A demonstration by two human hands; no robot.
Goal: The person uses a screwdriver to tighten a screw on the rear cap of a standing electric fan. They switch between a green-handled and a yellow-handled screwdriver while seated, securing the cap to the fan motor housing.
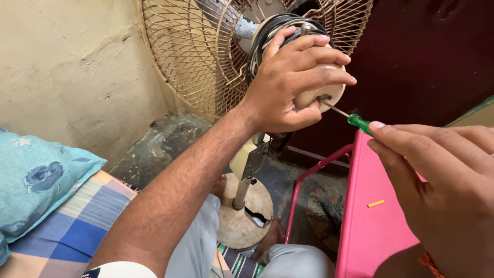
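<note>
Rough plaster wall and a dark door back a pedestal fan. Left hand [288, 82] has its fingers [321, 59] clamped over the motor [321, 92], just behind the wire guard [195, 56]. Right hand [442, 180] pinches a green screwdriver [357, 121], tip touching the motor's lower edge. I judge the motor heavy and rigid, its housing smooth, best cupped; the screwdriver light, slim, held by its handle.

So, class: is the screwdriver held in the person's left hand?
No: the right hand holds the green screwdriver, while the left hand grips the fan motor.
</note>
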